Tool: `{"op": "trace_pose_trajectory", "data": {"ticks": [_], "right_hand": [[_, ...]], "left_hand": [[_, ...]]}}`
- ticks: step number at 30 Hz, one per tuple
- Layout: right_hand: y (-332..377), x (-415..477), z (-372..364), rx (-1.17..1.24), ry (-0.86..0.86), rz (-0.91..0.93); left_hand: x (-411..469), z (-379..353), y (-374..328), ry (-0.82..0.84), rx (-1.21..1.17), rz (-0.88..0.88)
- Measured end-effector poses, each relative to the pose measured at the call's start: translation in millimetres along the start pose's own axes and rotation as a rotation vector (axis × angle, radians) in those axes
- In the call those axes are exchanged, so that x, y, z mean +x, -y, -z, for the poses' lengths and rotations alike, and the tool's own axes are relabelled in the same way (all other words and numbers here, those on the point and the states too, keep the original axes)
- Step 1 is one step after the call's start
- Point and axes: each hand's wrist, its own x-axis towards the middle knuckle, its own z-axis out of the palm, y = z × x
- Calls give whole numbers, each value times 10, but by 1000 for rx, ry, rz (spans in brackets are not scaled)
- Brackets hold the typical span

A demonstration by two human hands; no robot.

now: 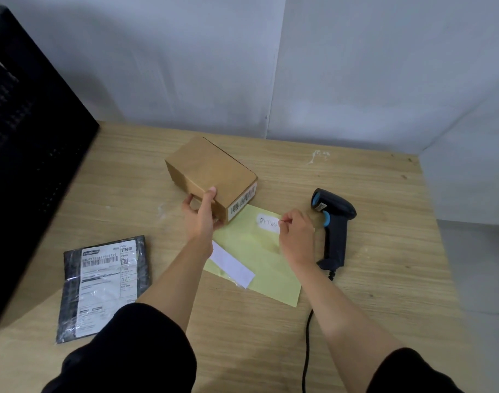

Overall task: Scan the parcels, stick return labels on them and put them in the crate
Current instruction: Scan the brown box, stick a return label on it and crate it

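A brown cardboard parcel (pixel 211 171) with a barcode sticker on its end lies mid-table. My left hand (pixel 200 214) grips its near corner, thumb on top and fingers on the side. My right hand (pixel 295 234) pinches the edge of a white label reading RETURN (pixel 268 222), which sits on a yellow backing sheet (pixel 259 259). A second blank white label (pixel 232 265) lies on the sheet's left edge. A flat black mailer bag (pixel 72 293) with a white shipping label lies at the near left. The black crate (pixel 29 154) stands at the left.
A black and blue handheld barcode scanner (pixel 333 222) lies on the wooden table (pixel 370 265) just right of my right hand, its cable (pixel 306 350) running toward me. White walls close the back and the right side.
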Motion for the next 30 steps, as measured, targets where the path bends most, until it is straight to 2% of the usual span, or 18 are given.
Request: {"op": "trace_pose_trajectory", "data": {"ticks": [5,9,10,12,13,14,15,16,18,19,22,30], "right_hand": [[1,34,-22,8,-1,3],[17,31,-44,11,3,-15],[16,30,-46,5,3,-18],[8,24,-42,5,5,-23],[3,21,-38,5,9,-26],[-1,20,-33,5,14,-28],[-2,20,-27,7,18,-32],[2,23,-20,14,22,-42],[16,29,-5,18,29,-55],[20,34,1,15,32,-52],[33,28,12,17,36,-31],[6,12,47,-24,52,62]], "left_hand": [[3,137,-108,-109,80,-65],[-23,189,-169,-240,377,-214],[-61,193,-181,-293,452,-298],[-160,218,-191,-364,753,-670],[-215,221,-177,-306,921,-901],[-265,221,-137,-159,1037,-1106],[-308,219,-78,39,1119,-1229],[-339,213,-13,225,1196,-1259],[-363,193,120,460,1376,-1117],[-352,173,191,492,1456,-1007],[-299,105,312,431,1486,-771],[-244,-52,440,368,1709,-695]]}}
